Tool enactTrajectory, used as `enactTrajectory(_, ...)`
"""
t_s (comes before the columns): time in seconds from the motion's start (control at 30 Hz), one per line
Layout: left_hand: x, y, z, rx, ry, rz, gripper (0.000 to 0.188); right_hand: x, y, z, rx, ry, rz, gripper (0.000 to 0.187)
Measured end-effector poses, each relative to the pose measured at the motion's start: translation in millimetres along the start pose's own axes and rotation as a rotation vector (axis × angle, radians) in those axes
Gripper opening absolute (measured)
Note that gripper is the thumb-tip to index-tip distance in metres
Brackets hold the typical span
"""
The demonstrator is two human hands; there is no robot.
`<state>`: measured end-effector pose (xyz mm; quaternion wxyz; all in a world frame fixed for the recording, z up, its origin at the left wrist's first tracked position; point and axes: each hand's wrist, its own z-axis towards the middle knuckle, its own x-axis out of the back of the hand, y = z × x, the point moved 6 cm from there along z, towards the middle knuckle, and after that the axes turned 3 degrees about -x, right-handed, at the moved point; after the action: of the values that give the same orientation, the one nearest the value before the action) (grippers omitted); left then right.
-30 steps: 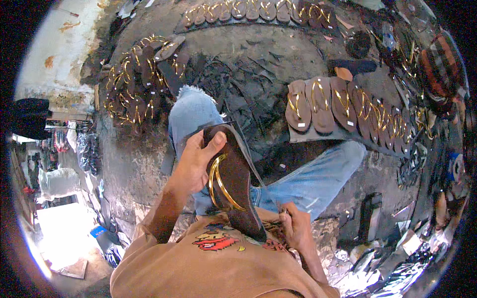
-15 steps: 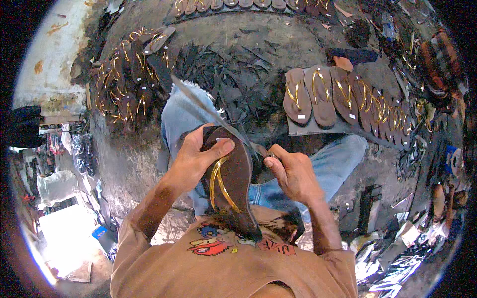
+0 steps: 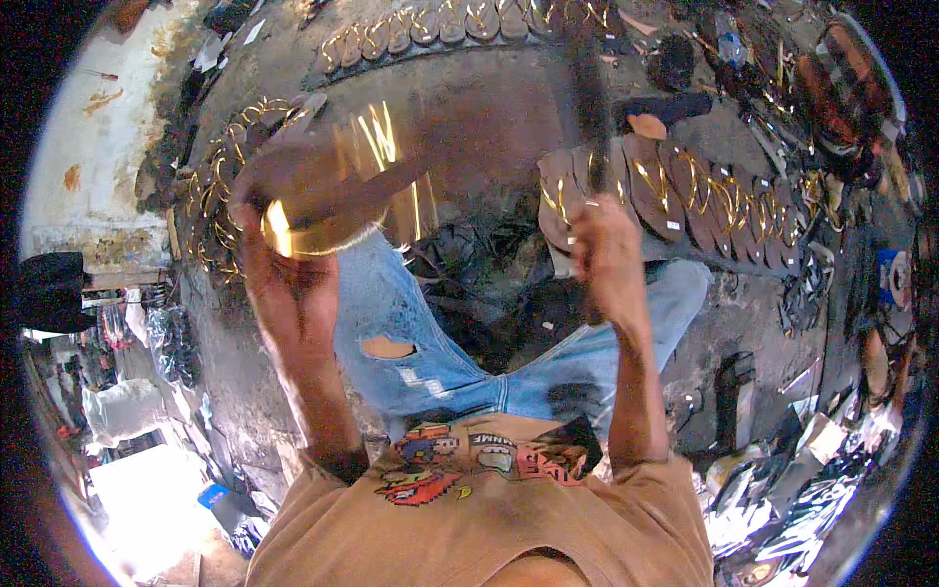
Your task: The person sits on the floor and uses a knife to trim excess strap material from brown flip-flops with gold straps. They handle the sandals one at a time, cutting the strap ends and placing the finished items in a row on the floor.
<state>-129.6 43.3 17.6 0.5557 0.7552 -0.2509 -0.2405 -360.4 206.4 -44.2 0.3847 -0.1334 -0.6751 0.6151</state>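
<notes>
My left hand (image 3: 293, 259) is closed on a brown sandal (image 3: 308, 181) with a gold strap, held up over the left knee. Both are smeared by motion, and ghost streaks of gold show beside them. My right hand (image 3: 608, 249) is wrapped round the grip of a long knife (image 3: 584, 108). Its dark, blurred blade points away from me, passing in front of finished sandals. The two hands are well apart, and the knife does not touch the sandal.
Brown gold-strapped sandals (image 3: 653, 201) stand in a row at the right, and another row (image 3: 450, 27) lies at the far side. A sandal heap (image 3: 215, 196) sits at the left. Dark offcuts (image 3: 469, 249) lie between my jeans-clad legs (image 3: 626, 323). Plastic and scraps (image 3: 773, 509) clutter the right.
The sandal has moved away from my chest, up and to the left, in my left hand. My right hand has drawn the knife off its edge and swung the blade to point away.
</notes>
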Motion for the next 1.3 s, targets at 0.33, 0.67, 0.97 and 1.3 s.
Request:
enactTrajectory(0.33,-88,-20,-4,0.163,0.052,-0.703,0.033,9,-9,-198,-0.320,-0.168,-0.073,0.030)
enactTrajectory(0.67,-80,-57,-26,0.194,-0.053,-0.559,0.035,4,1,-149,-0.300,-0.143,-0.256,0.026)
enactTrajectory(0.97,-53,-70,-40,0.188,-0.096,-0.338,0.049,-19,-48,-58,-0.167,-0.436,-0.237,0.030)
enactTrajectory(1.3,-22,-56,-59,0.149,0.277,-0.399,0.051,-65,-26,-125,-0.404,-0.482,-0.013,0.028)
